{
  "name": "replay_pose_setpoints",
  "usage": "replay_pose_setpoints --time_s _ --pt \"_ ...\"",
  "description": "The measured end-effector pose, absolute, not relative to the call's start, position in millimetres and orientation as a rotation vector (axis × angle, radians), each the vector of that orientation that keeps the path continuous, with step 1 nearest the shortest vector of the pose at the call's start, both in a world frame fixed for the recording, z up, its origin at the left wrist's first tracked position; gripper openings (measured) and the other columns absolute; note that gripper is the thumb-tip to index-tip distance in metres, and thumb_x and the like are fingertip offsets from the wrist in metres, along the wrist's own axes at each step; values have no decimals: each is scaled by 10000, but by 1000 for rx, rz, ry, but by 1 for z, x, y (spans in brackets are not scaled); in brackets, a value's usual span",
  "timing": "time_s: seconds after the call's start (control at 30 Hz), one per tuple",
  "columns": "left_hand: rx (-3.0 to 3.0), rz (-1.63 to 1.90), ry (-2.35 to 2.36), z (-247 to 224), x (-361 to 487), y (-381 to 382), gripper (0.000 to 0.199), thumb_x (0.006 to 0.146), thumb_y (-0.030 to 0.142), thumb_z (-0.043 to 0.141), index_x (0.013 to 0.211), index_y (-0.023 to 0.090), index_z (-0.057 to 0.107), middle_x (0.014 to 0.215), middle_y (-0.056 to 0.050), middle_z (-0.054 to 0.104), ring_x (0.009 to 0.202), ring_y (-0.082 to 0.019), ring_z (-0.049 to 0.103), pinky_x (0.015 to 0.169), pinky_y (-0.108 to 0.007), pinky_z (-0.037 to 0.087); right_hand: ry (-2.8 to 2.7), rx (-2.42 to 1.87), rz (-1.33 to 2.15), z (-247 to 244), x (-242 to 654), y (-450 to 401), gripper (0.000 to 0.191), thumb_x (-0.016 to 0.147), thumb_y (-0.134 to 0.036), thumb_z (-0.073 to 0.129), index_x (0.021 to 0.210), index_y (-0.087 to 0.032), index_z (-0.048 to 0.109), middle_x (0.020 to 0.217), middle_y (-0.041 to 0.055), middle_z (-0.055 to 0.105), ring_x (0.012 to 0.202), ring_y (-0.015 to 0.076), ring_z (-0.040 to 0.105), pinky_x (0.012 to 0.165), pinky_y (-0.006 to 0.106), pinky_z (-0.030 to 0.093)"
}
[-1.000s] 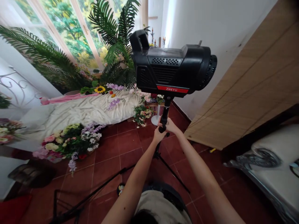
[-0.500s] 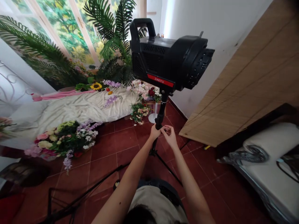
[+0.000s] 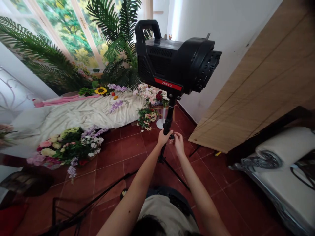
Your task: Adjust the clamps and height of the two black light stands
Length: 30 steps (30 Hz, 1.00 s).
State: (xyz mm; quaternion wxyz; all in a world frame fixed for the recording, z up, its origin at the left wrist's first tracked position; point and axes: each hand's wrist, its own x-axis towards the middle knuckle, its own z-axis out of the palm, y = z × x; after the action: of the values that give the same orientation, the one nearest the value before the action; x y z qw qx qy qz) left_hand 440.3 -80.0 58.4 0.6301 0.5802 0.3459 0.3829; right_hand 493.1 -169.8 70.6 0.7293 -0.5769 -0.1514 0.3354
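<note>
Palm fronds and a window at upper left, rumpled cream cloth left of centre, mixed bouquet below it, tan panel at upper right, white silver-trimmed seat at lower right

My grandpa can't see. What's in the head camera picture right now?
A person's left hand grips a black stand topped by a big black light marked ZHEYU, while the right hand is at a small knob. Beyond are palm leaves, cream cloth and flowers.
</note>
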Motion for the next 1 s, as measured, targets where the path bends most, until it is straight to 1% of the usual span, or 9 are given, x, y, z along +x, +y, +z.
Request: replay_pose_setpoints --time_s 0.07,0.17,0.3,0.47,0.57,0.67,0.77,0.87,1.0 --pt "1370 900 782 59 440 -79 377 616 472 707 779 152 594 687 -7 602 616 -116 575 655 -253 463 -195 -1147 919 68 493 -168 84 743 -272 545 784 -231 485 491 -77 456 418 102 485 441 226 448" --pt "1410 900 790 58 440 -77 364 638 486 685 750 157 577 649 2 578 550 -103 541 576 -234 435 -123 -1049 1110 61 487 -171 119 686 -166 537 629 -222 448 439 -73 393 398 95 457 449 223 445" --pt "1446 911 790 54 441 -76 362 645 485 680 732 150 575 623 3 559 523 -94 509 534 -217 414 -128 -1108 1143 54 473 -180 66 722 -258 532 771 -215 524 519 -46 494 456 107 513 504 238 467" --pt "1466 943 770 47 443 -73 355 658 468 679 796 149 604 695 -10 591 597 -106 538 616 -236 457 -618 -1745 564 63 477 -196 402 702 -521 606 975 -242 510 683 -5 593 600 176 571 523 264 431" --pt "1469 954 769 43 446 -70 339 648 439 695 803 148 617 724 -18 603 663 -121 558 683 -256 473 -953 -2042 269 78 488 -203 384 763 -578 541 954 -245 545 748 27 621 678 196 584 569 264 391" --pt "1458 959 779 41 448 -68 321 631 416 714 788 151 625 735 -23 613 728 -138 573 747 -279 477 -1092 -2107 211 88 497 -204 372 842 -573 428 884 -234 573 811 62 639 711 201 588 589 268 363" --pt "1439 950 788 42 448 -69 309 625 413 719 765 155 624 716 -21 610 722 -139 576 748 -283 483 -1076 -2037 307 88 502 -198 406 839 -595 413 787 -233 591 755 55 635 685 198 575 573 265 347" --pt "1434 917 785 45 446 -71 334 629 433 711 792 155 624 696 -18 602 663 -134 570 692 -277 494 -891 -1821 579 83 501 -189 481 811 -639 400 625 -219 546 596 26 575 553 163 512 504 250 325" --pt "1447 915 774 48 445 -73 353 645 449 688 828 153 626 694 -16 597 650 -131 572 672 -263 494 -498 -1389 1065 81 495 -180 446 799 -590 420 549 -221 443 423 -46 369 362 94 261 385 233 208"
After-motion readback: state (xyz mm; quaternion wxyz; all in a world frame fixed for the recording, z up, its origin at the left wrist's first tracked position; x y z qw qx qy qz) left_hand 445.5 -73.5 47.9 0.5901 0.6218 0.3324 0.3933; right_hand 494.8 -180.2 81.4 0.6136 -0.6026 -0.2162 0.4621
